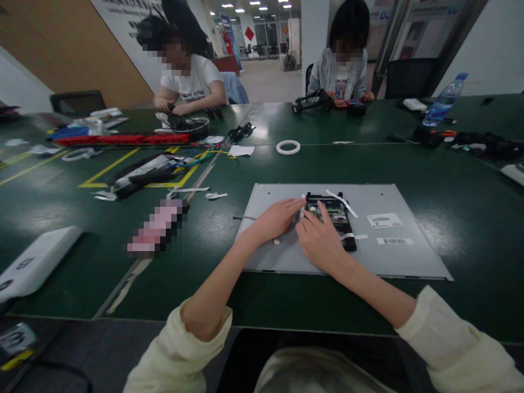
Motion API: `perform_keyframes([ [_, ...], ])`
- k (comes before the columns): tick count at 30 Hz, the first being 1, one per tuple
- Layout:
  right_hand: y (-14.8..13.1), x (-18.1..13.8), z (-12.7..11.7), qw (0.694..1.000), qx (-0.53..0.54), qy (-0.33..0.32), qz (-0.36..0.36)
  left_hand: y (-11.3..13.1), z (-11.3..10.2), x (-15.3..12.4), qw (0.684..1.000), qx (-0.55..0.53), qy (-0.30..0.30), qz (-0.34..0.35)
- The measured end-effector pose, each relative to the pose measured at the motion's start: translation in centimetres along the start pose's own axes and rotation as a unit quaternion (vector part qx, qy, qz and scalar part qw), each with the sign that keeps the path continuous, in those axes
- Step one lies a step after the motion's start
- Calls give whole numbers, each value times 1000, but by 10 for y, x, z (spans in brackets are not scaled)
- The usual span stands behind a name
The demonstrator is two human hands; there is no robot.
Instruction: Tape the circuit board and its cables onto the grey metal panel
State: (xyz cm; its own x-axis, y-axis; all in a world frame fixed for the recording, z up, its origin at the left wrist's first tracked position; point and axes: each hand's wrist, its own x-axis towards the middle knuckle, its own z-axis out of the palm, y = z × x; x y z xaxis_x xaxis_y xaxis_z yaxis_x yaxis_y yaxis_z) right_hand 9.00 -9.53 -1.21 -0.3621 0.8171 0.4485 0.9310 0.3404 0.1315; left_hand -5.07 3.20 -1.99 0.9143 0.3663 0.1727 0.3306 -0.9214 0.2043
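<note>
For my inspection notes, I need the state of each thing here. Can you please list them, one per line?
Grey panel: lying flat.
Circuit board: uncovered, on the panel.
Left hand: open, flat on the panel.
Right hand: fingers at the board; grip unclear.
Tape roll: lying flat.
Water bottle: standing, capped.

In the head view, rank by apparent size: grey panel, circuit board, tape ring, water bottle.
1. grey panel
2. circuit board
3. water bottle, farther off, so its rank against the board is unsure
4. tape ring
</note>
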Motion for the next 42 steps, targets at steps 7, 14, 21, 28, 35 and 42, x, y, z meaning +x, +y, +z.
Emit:
perform_keyframes([
  [7, -1, 0, 1, 1000, -5, -3, -22, 2, -2, 0, 999, 29, -15, -1],
  [14, -1, -1, 1, 999, -2, 1, -34, 3, -2, 0, 998, 52, -17, -7],
  [21, 0, -2, 4, 999, 15, -4, -35, 7, -5, 1, 998, 47, -22, -19],
  [28, 4, -1, 7, 997, 39, -30, -55, 8, -7, 0, 998, 35, -23, -53],
  [35, 3, -5, 5, 996, 46, -28, -68, 10, -4, -4, 995, 30, -23, -88],
  [42, 1, -8, 2, 995, 46, -23, -83, 10, -5, -5, 992, 10, -49, -113],
])
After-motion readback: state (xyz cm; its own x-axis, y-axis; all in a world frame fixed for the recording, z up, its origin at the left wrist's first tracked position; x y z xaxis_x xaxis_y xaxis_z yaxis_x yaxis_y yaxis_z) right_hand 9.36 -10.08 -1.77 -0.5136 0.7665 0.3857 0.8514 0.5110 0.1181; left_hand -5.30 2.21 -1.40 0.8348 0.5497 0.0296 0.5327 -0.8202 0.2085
